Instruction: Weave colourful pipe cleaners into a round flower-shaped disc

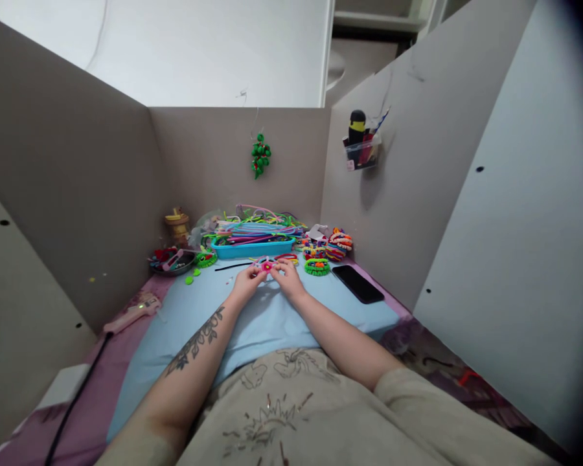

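Observation:
Between my two hands is a small pink pipe-cleaner piece (pixel 267 266) with a yellowish spot at its middle. My left hand (pixel 247 285) pinches its left side, and my right hand (pixel 288 279) has its fingers closed on the right side. Both hands are just above the light blue cloth, close to the blue tray. A black pipe cleaner (pixel 233 266) lies by my left fingertips. To the right of my right hand sits a green pipe-cleaner ring (pixel 317 266) with coloured bits. The finer shape of the held piece is too small to make out.
Behind my hands, a blue tray (pixel 252 249) holds many coloured pipe cleaners. A phone (pixel 358 283) lies at right, near several woven rings (pixel 339 244). On the left are a pink glue gun (pixel 135 313) with a black cord and a dark bowl (pixel 172 263). Grey panels enclose three sides.

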`<state>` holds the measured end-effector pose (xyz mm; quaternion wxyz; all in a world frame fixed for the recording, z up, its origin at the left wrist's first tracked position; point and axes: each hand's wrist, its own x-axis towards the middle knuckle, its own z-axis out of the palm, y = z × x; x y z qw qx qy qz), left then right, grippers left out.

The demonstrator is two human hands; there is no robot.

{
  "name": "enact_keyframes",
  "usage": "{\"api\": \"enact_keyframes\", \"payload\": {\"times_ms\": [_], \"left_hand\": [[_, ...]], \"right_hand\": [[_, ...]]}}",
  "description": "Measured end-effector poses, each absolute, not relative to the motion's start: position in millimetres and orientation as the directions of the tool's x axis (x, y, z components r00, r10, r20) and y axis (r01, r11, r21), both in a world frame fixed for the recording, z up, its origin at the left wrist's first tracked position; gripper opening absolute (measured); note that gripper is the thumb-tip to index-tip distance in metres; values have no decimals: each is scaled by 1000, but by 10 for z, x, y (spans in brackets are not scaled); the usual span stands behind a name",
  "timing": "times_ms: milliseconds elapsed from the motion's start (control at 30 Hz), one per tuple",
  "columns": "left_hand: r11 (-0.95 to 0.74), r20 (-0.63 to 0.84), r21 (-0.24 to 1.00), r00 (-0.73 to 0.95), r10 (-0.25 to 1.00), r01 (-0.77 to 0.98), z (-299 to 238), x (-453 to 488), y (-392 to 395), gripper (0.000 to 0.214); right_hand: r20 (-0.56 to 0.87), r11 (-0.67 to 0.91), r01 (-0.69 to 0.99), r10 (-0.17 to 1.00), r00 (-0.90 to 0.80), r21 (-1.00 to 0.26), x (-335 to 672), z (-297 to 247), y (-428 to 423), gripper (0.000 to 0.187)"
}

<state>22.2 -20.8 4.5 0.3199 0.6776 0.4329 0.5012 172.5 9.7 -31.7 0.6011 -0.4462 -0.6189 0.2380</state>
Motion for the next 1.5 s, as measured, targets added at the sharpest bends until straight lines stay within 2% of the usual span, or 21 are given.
{"api": "enact_keyframes", "payload": {"times_ms": [267, 567, 967, 1367, 1500], "left_hand": [[-396, 377, 877, 122, 918, 272, 6, 238, -189, 33], [-377, 366, 902, 90, 926, 210, 45, 214, -198, 38], [-316, 315, 934, 36, 949, 164, 5, 188, -147, 41], [-438, 432, 877, 78, 899, 198, -22, 279, -175, 32], [-446, 451, 860, 38, 892, 247, -2, 260, -183, 32]], "right_hand": [[543, 517, 223, 836, 75, -826, 1753, -263, 50, 18], [517, 492, 201, 850, 102, -847, 1779, -305, 114, 21], [571, 545, 225, 819, 65, -807, 1757, -247, 14, 21], [558, 526, 218, 819, 131, -822, 1716, -254, 14, 19], [564, 527, 225, 812, 152, -819, 1720, -249, 9, 21]]}}
